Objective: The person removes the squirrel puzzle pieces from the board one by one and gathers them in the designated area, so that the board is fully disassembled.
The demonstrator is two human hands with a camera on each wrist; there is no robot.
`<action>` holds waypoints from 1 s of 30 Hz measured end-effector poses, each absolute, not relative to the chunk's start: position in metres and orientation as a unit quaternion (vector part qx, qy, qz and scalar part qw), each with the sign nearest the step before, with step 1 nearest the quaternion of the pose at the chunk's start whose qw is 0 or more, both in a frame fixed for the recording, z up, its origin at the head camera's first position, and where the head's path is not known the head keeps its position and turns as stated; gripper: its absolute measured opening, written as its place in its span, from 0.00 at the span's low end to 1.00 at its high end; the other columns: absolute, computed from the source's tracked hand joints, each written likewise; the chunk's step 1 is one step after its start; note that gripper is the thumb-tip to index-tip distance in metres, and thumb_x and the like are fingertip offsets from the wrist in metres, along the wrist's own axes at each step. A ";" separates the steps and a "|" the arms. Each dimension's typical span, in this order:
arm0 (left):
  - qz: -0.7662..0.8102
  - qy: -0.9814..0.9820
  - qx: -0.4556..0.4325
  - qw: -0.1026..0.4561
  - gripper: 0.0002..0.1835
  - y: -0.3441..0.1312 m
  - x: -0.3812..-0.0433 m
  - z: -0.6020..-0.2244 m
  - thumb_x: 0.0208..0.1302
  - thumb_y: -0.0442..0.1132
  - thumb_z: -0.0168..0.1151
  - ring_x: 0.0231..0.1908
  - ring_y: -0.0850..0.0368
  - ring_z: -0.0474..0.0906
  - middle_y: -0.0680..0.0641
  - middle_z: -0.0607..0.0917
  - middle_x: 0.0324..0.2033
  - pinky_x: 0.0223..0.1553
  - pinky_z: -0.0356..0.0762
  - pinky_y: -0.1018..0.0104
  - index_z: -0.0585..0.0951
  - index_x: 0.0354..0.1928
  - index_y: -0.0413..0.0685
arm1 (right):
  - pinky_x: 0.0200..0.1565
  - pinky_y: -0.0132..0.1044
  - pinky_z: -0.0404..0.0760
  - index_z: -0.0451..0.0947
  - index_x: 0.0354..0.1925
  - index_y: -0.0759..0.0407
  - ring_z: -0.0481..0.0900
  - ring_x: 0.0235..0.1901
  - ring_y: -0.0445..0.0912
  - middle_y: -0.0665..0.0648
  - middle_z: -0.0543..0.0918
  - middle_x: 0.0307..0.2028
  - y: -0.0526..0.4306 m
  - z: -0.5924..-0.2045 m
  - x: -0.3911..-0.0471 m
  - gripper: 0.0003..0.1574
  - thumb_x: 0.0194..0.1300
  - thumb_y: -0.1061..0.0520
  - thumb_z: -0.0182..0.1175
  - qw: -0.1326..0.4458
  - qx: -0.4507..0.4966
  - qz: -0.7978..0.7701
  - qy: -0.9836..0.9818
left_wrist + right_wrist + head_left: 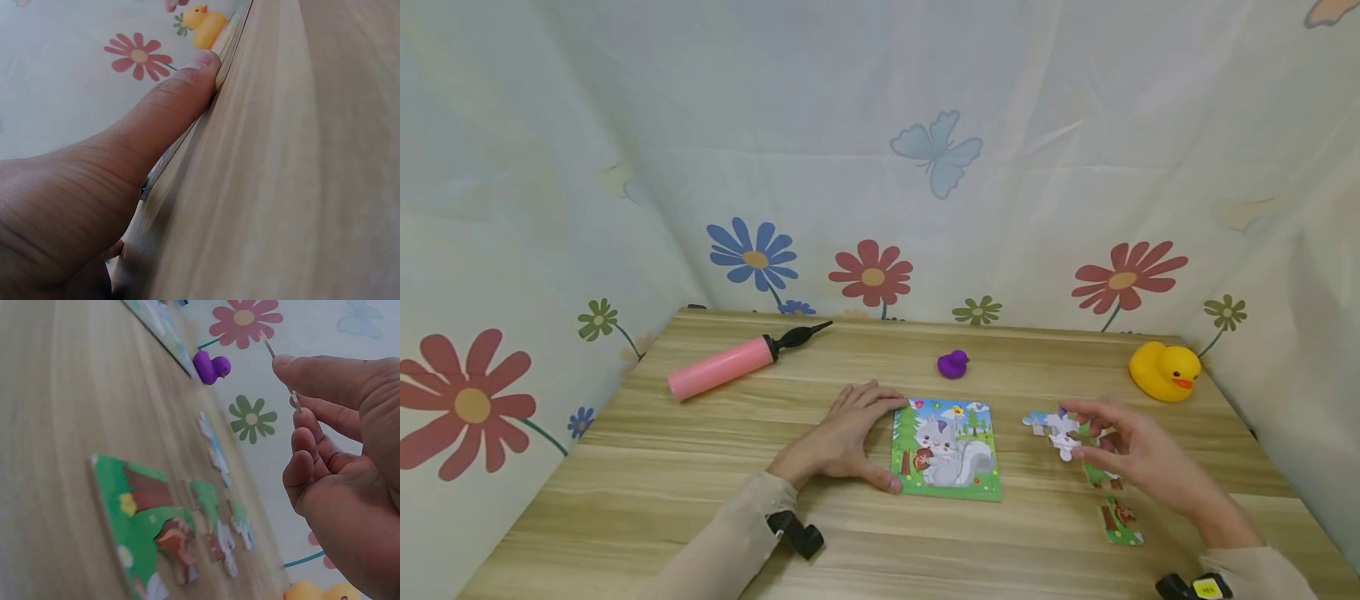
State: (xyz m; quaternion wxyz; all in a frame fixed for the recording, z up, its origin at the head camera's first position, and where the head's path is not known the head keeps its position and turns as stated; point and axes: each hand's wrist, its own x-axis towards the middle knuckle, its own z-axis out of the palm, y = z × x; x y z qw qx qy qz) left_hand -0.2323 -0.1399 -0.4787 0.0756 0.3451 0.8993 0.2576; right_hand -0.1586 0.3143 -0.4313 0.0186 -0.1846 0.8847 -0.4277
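Note:
A square puzzle board (947,450) with a grey squirrel picture lies flat near the middle of the table. My left hand (850,437) rests at its left side, thumb and index finger spread and touching the edge; the left wrist view shows the straight thumb (169,94) against the board. Right of the board, my right hand (1150,454) pinches a puzzle piece (1063,435) between thumb and fingers, raised above the table. The right wrist view shows that piece edge-on. Below it lie several loose puzzle pieces (147,519), partly hidden by the right hand in the head view.
A small purple duck (952,364) stands behind the board. Farther right sits a larger yellow duck (1165,372). At the back left lies a pink hand pump (722,368) with a black nozzle. A flowered curtain (865,167) hangs behind the wooden table (700,467).

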 end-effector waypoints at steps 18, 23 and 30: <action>0.255 0.901 0.344 0.076 0.65 -0.141 -0.233 -0.481 0.49 0.74 0.85 0.89 0.38 0.45 0.52 0.64 0.84 0.88 0.31 0.35 0.67 0.86 0.61 | 0.29 0.36 0.72 0.82 0.73 0.52 0.72 0.36 0.47 0.56 0.75 0.45 0.318 -0.469 -0.153 0.34 0.72 0.57 0.77 0.028 -0.223 -0.420 0.879; 0.255 0.900 0.345 0.075 0.65 -0.141 -0.233 -0.481 0.49 0.74 0.85 0.89 0.37 0.45 0.52 0.64 0.84 0.88 0.31 0.34 0.67 0.86 0.60 | 0.30 0.35 0.72 0.82 0.72 0.52 0.71 0.34 0.45 0.56 0.73 0.42 0.317 -0.471 -0.154 0.34 0.71 0.56 0.78 0.029 -0.223 -0.412 0.883; 0.254 0.901 0.343 0.076 0.65 -0.140 -0.234 -0.481 0.48 0.74 0.85 0.89 0.38 0.45 0.52 0.64 0.84 0.88 0.32 0.34 0.67 0.86 0.60 | 0.32 0.34 0.72 0.83 0.71 0.51 0.71 0.36 0.45 0.54 0.72 0.41 0.315 -0.471 -0.155 0.34 0.70 0.54 0.79 0.022 -0.226 -0.390 0.892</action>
